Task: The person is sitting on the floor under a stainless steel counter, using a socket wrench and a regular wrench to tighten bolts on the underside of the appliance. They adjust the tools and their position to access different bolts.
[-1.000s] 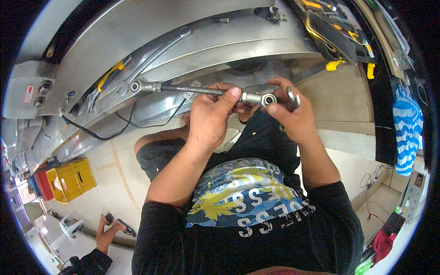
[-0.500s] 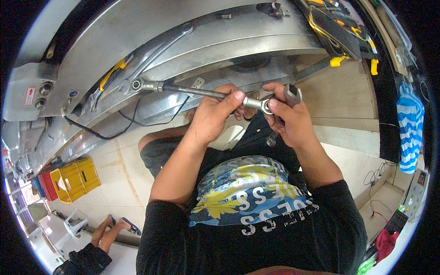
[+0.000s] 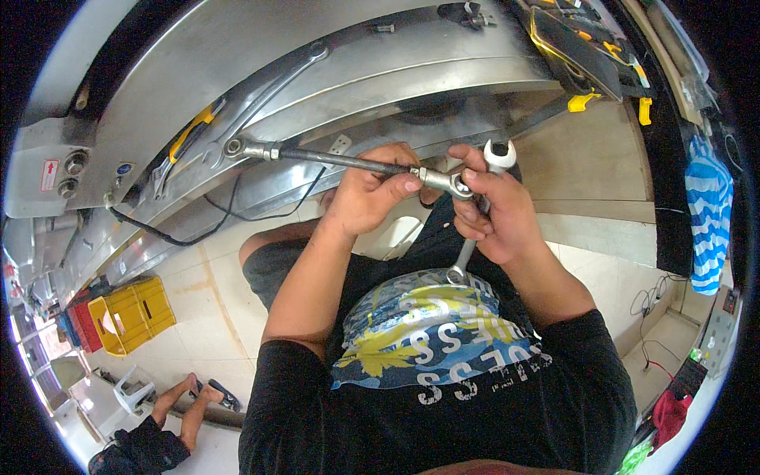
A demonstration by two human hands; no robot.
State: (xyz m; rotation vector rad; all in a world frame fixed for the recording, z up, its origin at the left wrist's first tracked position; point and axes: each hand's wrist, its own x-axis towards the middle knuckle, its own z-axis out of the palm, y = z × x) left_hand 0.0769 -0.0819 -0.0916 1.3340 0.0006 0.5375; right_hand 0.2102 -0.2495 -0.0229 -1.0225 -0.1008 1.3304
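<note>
A threaded metal rod (image 3: 340, 161) with a ball-joint end on each tip lies across in front of me, sloping slightly down to the right. My left hand (image 3: 366, 194) is closed around it near its right part, thumb by the nut. The left rod end (image 3: 236, 148) sticks out over the metal ledge. My right hand (image 3: 504, 214) grips a combination wrench (image 3: 465, 255), its open jaw pointing up and its ring end down by my shirt. Thumb and fingers of that same hand are at the right rod end (image 3: 459, 186).
On the steel surface (image 3: 317, 95) lie a large combination wrench (image 3: 273, 95), yellow-black pliers (image 3: 191, 134) and a bolt (image 3: 385, 28). A tool case (image 3: 578, 51) stands at upper right. A black cable (image 3: 174, 235) hangs below the ledge. Yellow crate (image 3: 134, 315) and another person's legs (image 3: 190, 412) are lower left.
The wrench in my right hand has turned, so its open jaw now shows face-on and its ring end hangs lower. My left thumb has shifted slightly along the rod.
</note>
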